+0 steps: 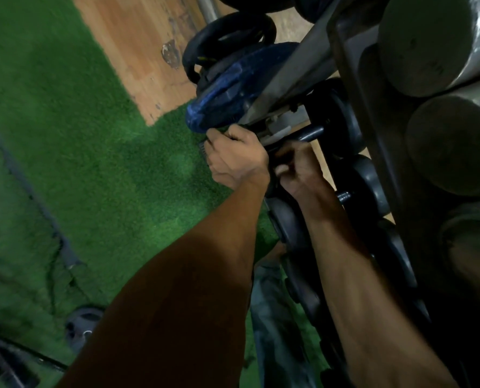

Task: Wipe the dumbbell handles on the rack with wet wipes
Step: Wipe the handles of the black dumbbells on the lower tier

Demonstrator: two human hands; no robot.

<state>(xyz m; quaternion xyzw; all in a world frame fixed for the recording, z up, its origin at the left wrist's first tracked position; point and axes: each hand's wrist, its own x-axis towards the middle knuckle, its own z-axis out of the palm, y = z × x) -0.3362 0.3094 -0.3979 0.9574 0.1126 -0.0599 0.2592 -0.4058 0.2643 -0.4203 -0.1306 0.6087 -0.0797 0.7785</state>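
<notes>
The lowest shelf of the rack (294,71) holds a dark dumbbell whose handle (310,133) shows between its far head (338,119) and my hands. My left hand (233,156) has its fingers curled round the dumbbell's near end, where a dark ribbed edge (202,149) sticks out. My right hand (299,170) is curled round the handle just right of the left hand. A small pale patch (280,171) shows at its fingers; I cannot tell whether it is a wipe.
More dark dumbbells (370,186) line the low shelf toward me, and large grey ones (429,43) sit on the tier above. A blue weight plate (233,91) and black plates (227,35) lean against the rack's end. Green turf (93,152) lies to the left, with a small plate (82,329) on it.
</notes>
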